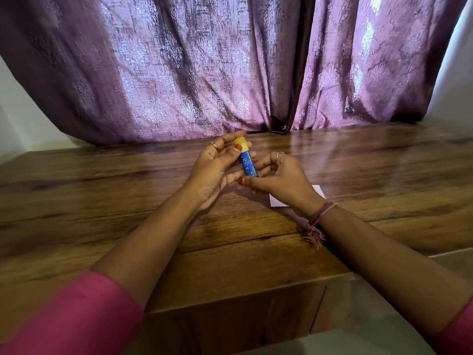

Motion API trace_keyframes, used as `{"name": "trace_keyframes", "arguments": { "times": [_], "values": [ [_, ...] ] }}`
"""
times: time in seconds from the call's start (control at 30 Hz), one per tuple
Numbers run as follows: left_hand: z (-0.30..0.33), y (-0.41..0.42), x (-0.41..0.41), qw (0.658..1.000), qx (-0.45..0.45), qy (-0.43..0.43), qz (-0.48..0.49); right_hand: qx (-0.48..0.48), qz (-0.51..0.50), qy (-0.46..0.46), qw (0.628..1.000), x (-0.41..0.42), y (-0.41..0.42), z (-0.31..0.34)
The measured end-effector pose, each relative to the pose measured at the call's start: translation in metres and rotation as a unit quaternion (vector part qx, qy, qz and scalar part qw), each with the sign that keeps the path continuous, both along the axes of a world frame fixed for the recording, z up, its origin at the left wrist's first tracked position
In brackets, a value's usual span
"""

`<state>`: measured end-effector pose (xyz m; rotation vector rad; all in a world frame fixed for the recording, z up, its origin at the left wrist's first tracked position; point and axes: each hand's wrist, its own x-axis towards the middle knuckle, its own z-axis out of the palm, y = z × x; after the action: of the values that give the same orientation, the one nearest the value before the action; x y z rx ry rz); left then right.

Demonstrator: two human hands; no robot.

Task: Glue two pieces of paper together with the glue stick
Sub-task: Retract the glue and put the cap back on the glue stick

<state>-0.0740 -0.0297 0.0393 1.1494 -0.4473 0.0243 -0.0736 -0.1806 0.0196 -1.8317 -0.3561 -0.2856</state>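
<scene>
A blue glue stick (247, 165) with a yellow cap (240, 143) is held upright above the wooden table (128, 201), between both hands. My left hand (215, 170) pinches the yellow cap with thumb and fingers. My right hand (279, 178) grips the blue body near its lower end. The cap sits on the stick. A white piece of paper (277, 202) lies flat on the table under my right hand and wrist, mostly hidden by them. I can make out only this one sheet.
A purple patterned curtain (204, 73) hangs right behind the table's far edge. The table's near edge and front panel (230, 308) are close below my forearms. White walls show at both sides.
</scene>
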Motion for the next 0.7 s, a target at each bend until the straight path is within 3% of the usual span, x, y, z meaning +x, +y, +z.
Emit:
{"name": "trace_keyframes", "arguments": {
  "times": [0.23, 0.4, 0.7],
  "values": [
    [-0.004, 0.002, 0.002, 0.996, 0.052, -0.043, 0.066, 0.043, 0.049, 0.03, 0.997, -0.004, -0.002, 0.009],
    [-0.004, 0.013, 0.005, 0.994, 0.076, -0.05, 0.056, 0.01, 0.119, 0.066, 0.991, -0.008, -0.003, 0.016],
    [-0.007, 0.012, 0.005, 0.993, 0.099, -0.055, 0.043, -0.028, 0.039, 0.03, 0.998, -0.002, -0.004, 0.01]
  ]
}}
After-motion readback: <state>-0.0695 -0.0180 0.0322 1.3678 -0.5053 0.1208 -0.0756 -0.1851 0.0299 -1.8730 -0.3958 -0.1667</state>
